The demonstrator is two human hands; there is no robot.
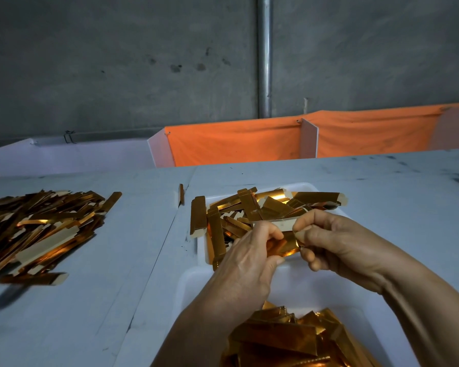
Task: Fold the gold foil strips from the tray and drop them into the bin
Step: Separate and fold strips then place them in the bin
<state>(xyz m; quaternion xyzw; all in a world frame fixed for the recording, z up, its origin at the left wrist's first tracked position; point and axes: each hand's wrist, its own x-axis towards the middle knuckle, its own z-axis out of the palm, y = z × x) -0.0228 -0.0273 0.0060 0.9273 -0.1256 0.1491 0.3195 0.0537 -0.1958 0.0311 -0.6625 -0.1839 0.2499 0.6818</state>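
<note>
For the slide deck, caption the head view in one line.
Left hand and right hand pinch a gold foil strip above the white tray, folded pieces piled in the near bin.

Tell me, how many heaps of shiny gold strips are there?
3. One loose pile lies on the table at the left, one fills the white tray beyond the hands, and one sits in the near bin. More may be hidden outside the view.

Bin (196, 290) before tray (306, 187)
</note>
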